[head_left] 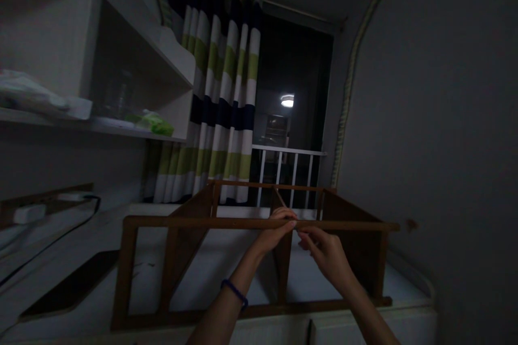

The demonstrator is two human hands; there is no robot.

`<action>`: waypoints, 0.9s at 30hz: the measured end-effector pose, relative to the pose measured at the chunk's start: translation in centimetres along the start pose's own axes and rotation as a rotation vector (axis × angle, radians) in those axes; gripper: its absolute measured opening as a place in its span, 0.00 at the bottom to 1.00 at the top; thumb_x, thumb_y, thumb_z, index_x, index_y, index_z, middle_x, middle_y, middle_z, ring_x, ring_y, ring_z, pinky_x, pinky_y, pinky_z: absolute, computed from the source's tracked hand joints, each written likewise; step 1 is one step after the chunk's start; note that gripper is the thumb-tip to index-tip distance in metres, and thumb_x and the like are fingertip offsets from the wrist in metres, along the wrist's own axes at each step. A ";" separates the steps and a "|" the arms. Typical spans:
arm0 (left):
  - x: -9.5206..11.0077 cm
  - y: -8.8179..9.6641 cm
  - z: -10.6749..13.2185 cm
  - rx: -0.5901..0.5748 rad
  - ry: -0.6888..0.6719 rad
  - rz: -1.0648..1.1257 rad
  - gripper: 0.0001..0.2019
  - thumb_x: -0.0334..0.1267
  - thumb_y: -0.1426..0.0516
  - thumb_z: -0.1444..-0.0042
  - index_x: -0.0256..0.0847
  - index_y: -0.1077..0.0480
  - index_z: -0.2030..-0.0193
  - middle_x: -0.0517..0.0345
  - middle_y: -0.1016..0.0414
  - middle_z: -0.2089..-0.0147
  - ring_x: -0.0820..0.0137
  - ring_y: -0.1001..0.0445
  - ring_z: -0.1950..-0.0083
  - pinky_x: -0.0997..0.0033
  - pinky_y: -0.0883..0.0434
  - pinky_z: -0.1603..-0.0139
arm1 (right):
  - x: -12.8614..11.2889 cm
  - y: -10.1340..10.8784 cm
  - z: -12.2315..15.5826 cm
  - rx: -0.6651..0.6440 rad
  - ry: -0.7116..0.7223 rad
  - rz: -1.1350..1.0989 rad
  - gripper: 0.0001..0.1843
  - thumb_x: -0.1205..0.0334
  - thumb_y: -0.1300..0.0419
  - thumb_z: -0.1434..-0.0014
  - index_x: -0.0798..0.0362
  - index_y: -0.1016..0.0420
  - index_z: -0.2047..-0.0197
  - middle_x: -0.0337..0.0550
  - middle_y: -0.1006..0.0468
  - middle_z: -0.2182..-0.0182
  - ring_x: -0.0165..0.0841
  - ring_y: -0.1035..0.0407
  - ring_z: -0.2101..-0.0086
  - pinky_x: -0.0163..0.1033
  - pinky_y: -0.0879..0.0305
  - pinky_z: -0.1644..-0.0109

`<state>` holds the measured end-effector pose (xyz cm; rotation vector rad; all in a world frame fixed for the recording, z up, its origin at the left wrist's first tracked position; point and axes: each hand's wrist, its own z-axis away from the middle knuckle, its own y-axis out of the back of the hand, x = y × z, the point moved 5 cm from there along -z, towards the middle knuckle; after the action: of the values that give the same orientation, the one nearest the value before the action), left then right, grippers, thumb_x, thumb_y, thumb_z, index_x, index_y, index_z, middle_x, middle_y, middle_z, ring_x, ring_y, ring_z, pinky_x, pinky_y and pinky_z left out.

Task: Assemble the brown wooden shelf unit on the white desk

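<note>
A brown wooden shelf unit (182, 222) lies on its side on a white surface, with its open frame facing me. My left hand (279, 228), with a dark beaded bracelet (234, 292) on its wrist, is wrapped round the front upper rail where the middle board meets it. The thumb rests on the near side and the fingers reach over behind. Just right of that joint, my right hand (319, 248) has its thumb and fingers pinched together beneath the rail. Whatever sits between those fingertips is too small and dark to make out.
A dark flat board (73, 283) lies on the left, near a power strip (30, 214) with a cable. Above hangs a white wall shelf (141, 129) holding a green item (159, 125). Behind are a striped curtain (226, 113) and white railing (279, 161). A wall (445, 145) bounds the right.
</note>
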<state>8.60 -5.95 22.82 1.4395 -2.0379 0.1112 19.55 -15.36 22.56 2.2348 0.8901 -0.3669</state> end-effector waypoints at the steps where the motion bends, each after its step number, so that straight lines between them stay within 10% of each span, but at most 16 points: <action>1: 0.0 0.0 0.0 0.002 -0.002 -0.001 0.08 0.41 0.48 0.47 0.39 0.31 0.66 0.55 0.33 0.61 0.67 0.36 0.53 0.65 0.41 0.47 | -0.1 0.0 0.1 0.000 0.010 0.044 0.16 0.52 0.51 0.43 0.52 0.29 0.62 0.39 0.25 0.79 0.30 0.30 0.77 0.33 0.36 0.73; 9: -0.1 0.0 0.0 0.015 -0.014 0.009 0.08 0.41 0.47 0.48 0.39 0.32 0.66 0.55 0.32 0.61 0.67 0.36 0.53 0.64 0.41 0.47 | -1.0 0.7 0.3 0.156 0.121 0.427 0.15 0.52 0.50 0.44 0.48 0.25 0.68 0.43 0.28 0.71 0.32 0.31 0.71 0.35 0.37 0.66; 20: -0.2 -0.1 0.0 0.013 0.028 0.056 0.09 0.41 0.47 0.49 0.39 0.30 0.66 0.55 0.32 0.60 0.66 0.36 0.52 0.64 0.42 0.46 | -1.2 -1.8 1.0 0.120 -0.034 0.042 0.06 0.57 0.52 0.43 0.50 0.41 0.68 0.35 0.31 0.78 0.28 0.33 0.79 0.31 0.38 0.78; 27: -0.3 -0.1 0.0 0.014 0.031 0.058 0.08 0.41 0.46 0.49 0.40 0.30 0.66 0.55 0.32 0.60 0.67 0.36 0.52 0.64 0.42 0.46 | -2.5 -2.5 1.3 0.099 0.108 0.081 0.08 0.65 0.54 0.44 0.51 0.38 0.62 0.41 0.26 0.69 0.29 0.30 0.71 0.32 0.34 0.70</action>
<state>8.77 -5.72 22.62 1.3787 -2.0581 0.1718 15.97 -16.19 21.53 2.3929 0.8507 -0.2594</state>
